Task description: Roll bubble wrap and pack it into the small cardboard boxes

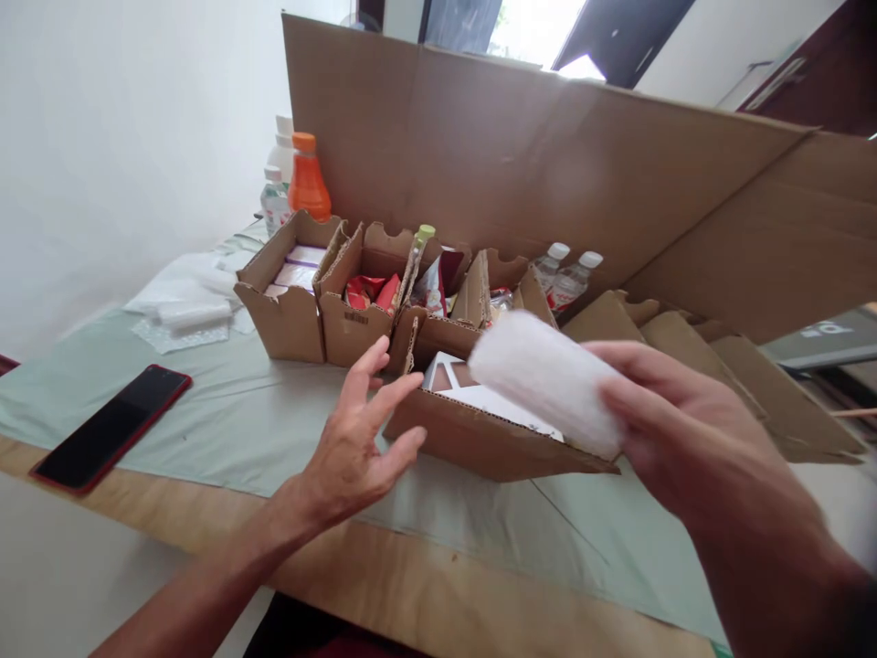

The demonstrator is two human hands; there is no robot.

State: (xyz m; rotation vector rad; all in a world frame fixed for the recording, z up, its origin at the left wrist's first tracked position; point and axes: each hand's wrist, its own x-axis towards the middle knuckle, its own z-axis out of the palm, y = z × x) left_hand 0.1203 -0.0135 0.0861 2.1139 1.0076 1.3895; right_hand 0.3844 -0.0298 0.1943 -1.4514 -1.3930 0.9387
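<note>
My right hand (692, 439) is closed around one end of a white bundle (541, 375), apparently rolled bubble wrap, and holds it tilted above a cardboard box. What lies inside the bundle cannot be seen. The front cardboard box (480, 448) stands on the green cloth and contains a white carton (480, 395) with cut-out windows. My left hand (360, 439) hovers at the box's left corner, fingers spread, with nothing in it. I cannot tell whether a fingertip touches the cardboard edge.
Behind stand open cardboard bins (284, 324) with packets, including a red packet (374, 292). A tall cardboard panel (513, 146) rises behind them. An orange bottle (310, 178) and clear bottles (572, 283) stand farther back. At left lie bubble wrap sheets (188, 302) and a phone (113, 425).
</note>
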